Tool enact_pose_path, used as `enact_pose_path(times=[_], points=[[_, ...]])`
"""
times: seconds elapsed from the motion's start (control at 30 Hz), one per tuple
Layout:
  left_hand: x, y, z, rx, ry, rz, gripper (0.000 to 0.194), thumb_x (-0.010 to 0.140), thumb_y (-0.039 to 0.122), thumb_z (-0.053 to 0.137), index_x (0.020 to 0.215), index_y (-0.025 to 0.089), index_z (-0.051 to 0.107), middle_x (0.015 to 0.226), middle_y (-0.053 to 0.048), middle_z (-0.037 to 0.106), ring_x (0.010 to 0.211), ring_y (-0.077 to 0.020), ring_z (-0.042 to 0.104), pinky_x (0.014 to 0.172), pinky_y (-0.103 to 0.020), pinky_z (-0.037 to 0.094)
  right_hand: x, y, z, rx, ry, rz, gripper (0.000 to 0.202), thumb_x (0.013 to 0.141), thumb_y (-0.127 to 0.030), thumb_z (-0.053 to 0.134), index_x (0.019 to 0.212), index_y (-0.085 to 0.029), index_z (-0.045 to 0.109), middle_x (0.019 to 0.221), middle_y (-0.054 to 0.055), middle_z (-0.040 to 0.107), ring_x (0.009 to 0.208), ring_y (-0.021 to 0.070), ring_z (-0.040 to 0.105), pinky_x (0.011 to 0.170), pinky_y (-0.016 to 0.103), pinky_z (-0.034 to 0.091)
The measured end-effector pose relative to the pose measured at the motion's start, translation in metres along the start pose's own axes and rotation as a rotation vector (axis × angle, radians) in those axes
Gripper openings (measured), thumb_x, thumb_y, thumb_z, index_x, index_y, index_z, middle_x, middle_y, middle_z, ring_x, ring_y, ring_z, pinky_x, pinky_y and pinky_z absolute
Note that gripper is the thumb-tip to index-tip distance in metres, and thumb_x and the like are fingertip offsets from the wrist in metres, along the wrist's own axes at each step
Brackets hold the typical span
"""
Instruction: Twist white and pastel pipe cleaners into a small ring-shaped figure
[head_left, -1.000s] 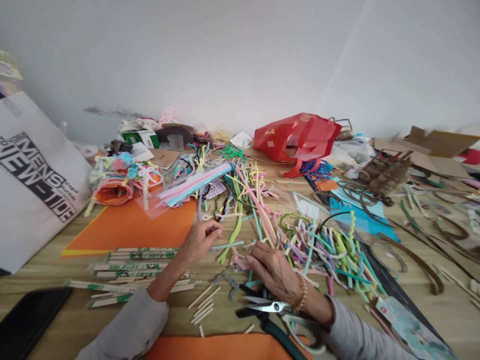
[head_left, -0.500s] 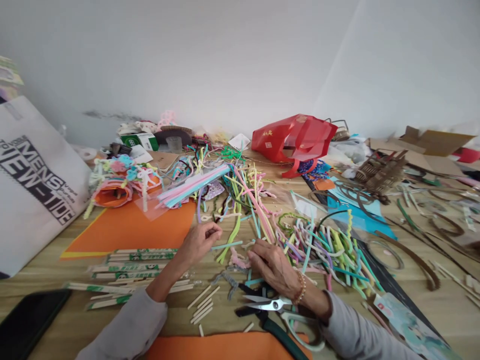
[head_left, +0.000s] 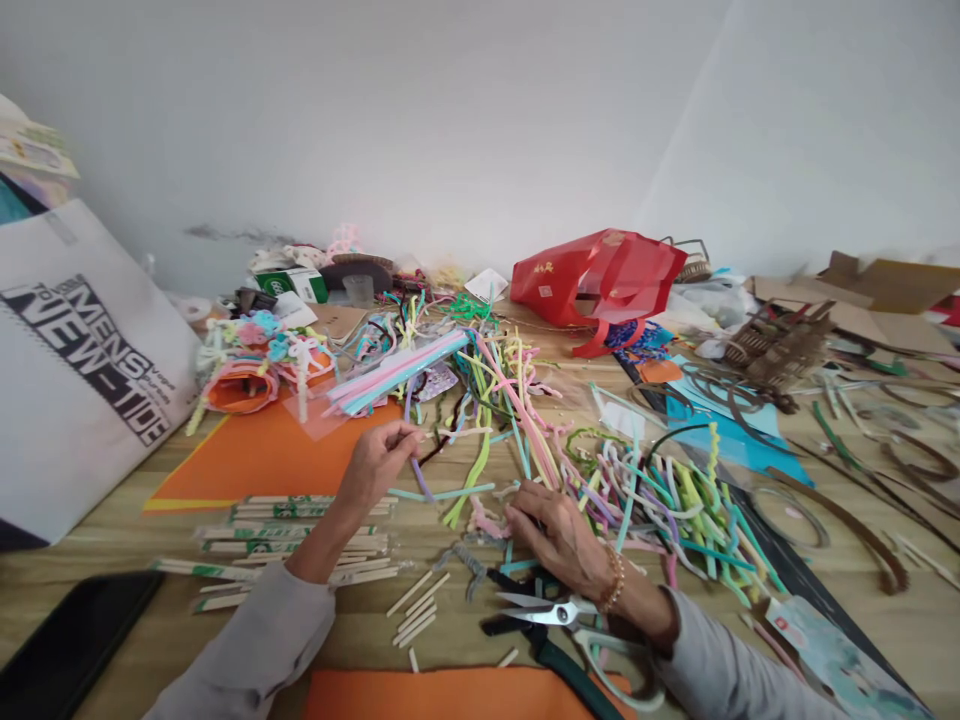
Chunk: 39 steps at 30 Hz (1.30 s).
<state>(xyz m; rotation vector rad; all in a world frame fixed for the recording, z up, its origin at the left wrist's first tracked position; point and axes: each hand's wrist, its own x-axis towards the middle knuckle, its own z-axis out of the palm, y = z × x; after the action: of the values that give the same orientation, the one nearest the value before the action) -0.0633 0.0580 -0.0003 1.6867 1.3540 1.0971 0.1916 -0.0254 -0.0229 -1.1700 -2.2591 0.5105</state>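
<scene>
My left hand (head_left: pixel 373 468) is closed in a pinch at the left end of a cream pipe cleaner (head_left: pixel 469 432), beside the orange sheet (head_left: pixel 277 455). Closed and palm down, my right hand (head_left: pixel 564 538) rests at the left edge of a heap of coloured pipe cleaners (head_left: pixel 686 490); its fingertips are hidden. A pink fuzzy piece (head_left: pixel 486 520) lies by its fingers. Just below that hand are open white-handled scissors (head_left: pixel 559 612) and a dark green-handled tool (head_left: pixel 566 672). Grey fuzzy strands (head_left: pixel 471 570) and short cream sticks (head_left: pixel 416 620) lie between my forearms.
Wrapped sticks (head_left: pixel 262 535) and a black phone (head_left: pixel 79 635) lie at the left, near a white bag (head_left: pixel 82 370). A red bag (head_left: pixel 592 280) stands at the back. Brown strips (head_left: pixel 847 510) and a woven basket (head_left: pixel 780 345) are at the right.
My left hand has moved up and forward to the cream pipe cleaner and now pinches its end. My right hand stays in nearly the same place. The view has shifted slightly left.
</scene>
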Motion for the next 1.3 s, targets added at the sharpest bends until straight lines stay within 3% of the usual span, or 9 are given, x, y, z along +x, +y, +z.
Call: enact_pose_path(times=[0.4,0.63,0.87,0.97,1.1,1.3], points=[[0.011,-0.020,-0.011,-0.022,0.097,-0.009,0.023,0.071,0.037,0.058,0.068,0.015,0.063,0.060,-0.001,0.063,0.059,-0.0154,0.058,0.061,-0.025,0.046,0.001,-0.003,0.000,0.021,-0.006,-0.015,0.028,0.098,-0.022,0.037,0.073,-0.018,0.049,0.074,0.002,0.053,0.070,0.0143,0.050,0.065,0.026,0.035],[0.014,-0.028,-0.012,0.042,0.051,0.012,0.022,0.070,0.035,0.059,0.076,0.015,0.065,0.068,-0.003,0.067,0.066,-0.0185,0.062,0.064,-0.028,0.048,0.001,-0.004,-0.001,0.032,-0.010,0.000,0.028,0.098,-0.021,0.038,0.072,-0.018,0.049,0.074,0.002,0.052,0.068,0.0133,0.049,0.064,0.025,0.035],[0.006,-0.024,0.004,0.163,-0.086,0.046,0.014,0.072,0.029,0.060,0.076,0.018,0.066,0.075,-0.004,0.070,0.071,-0.0201,0.064,0.068,-0.029,0.050,0.001,0.001,0.000,0.039,-0.001,0.020,0.028,0.098,-0.023,0.038,0.072,-0.018,0.048,0.074,0.001,0.051,0.068,0.0132,0.050,0.064,0.025,0.035],[0.002,-0.016,0.009,0.230,-0.138,0.086,0.010,0.074,0.025,0.059,0.075,0.019,0.066,0.077,-0.004,0.068,0.072,-0.0202,0.064,0.070,-0.031,0.049,0.001,0.001,0.001,0.024,-0.013,0.030,0.028,0.098,-0.022,0.039,0.072,-0.018,0.049,0.074,0.001,0.052,0.069,0.0132,0.050,0.064,0.025,0.035],[0.000,-0.004,0.011,0.500,-0.193,0.246,0.012,0.080,0.021,0.053,0.082,0.019,0.065,0.090,-0.007,0.066,0.087,-0.0234,0.063,0.079,-0.035,0.048,0.002,-0.001,0.001,0.006,-0.016,0.020,0.028,0.098,-0.021,0.038,0.073,-0.018,0.051,0.074,0.002,0.054,0.069,0.0136,0.050,0.064,0.025,0.035],[0.005,-0.001,0.021,0.614,-0.250,0.410,0.017,0.083,0.018,0.053,0.096,0.020,0.064,0.112,-0.010,0.061,0.105,-0.0247,0.058,0.091,-0.039,0.047,0.003,-0.002,-0.001,0.000,0.001,0.003,0.029,0.098,-0.022,0.037,0.074,-0.018,0.053,0.075,0.003,0.055,0.071,0.0142,0.052,0.065,0.025,0.037]])
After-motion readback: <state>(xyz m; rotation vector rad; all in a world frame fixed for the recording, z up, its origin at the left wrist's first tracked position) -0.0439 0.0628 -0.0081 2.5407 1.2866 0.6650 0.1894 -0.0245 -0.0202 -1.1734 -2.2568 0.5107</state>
